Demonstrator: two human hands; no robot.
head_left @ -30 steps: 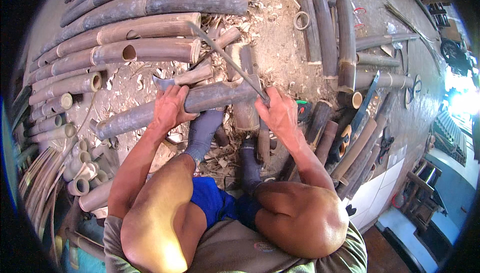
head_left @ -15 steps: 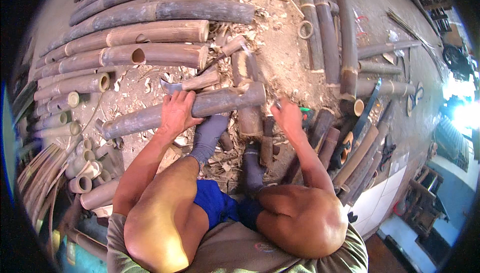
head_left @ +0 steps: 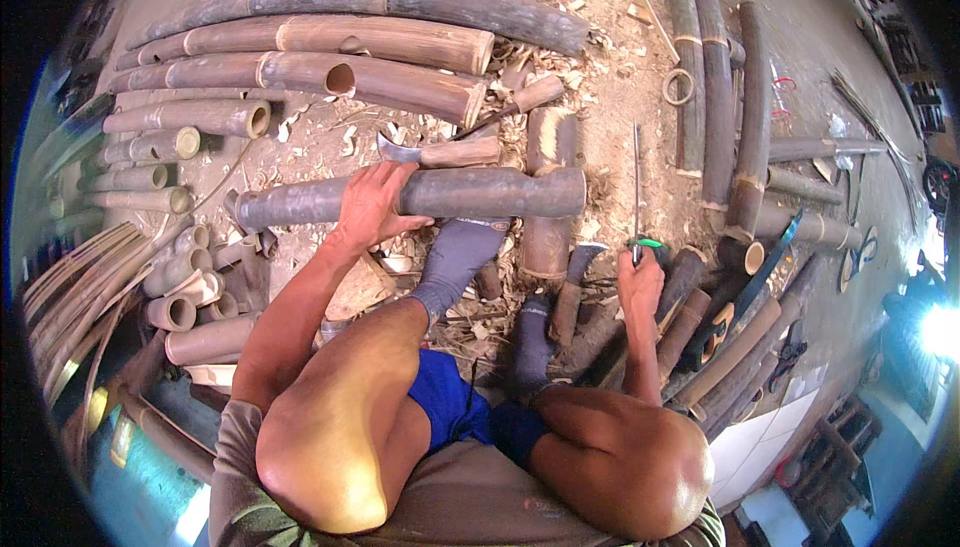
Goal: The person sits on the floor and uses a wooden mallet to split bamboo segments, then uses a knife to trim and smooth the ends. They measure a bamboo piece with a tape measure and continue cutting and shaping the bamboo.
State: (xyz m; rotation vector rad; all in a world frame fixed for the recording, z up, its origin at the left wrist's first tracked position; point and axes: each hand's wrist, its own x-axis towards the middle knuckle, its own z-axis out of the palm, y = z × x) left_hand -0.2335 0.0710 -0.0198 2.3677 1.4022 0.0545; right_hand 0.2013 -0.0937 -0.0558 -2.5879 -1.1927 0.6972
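A thick dark bamboo tube (head_left: 470, 193) lies crosswise in front of me, its right end resting over a notched bamboo block (head_left: 550, 247). My left hand (head_left: 375, 202) grips it from above, fingers over the far side and thumb towards me. My right hand (head_left: 640, 277) is closed around a tool with a black and green handle (head_left: 650, 243). Its long, thin blade (head_left: 637, 172) points away from me, right of the tube's end; seen nearly edge-on, its kind is unclear. Just beyond the tube lies a wooden-handled tool with a curved metal blade (head_left: 400, 152).
Long bamboo poles (head_left: 300, 74) lie at the far left, and more poles (head_left: 710, 77) at the right. A saw (head_left: 745, 292) rests among bamboo pieces on the right. Shavings (head_left: 610, 77) cover the floor. Bamboo strips (head_left: 90, 292) and short tubes (head_left: 180, 312) are at left.
My right hand has moved right and nearer to me and now holds the green-handled tool upright in view. The tube has turned, so its notch shows less. The whole view has shifted.
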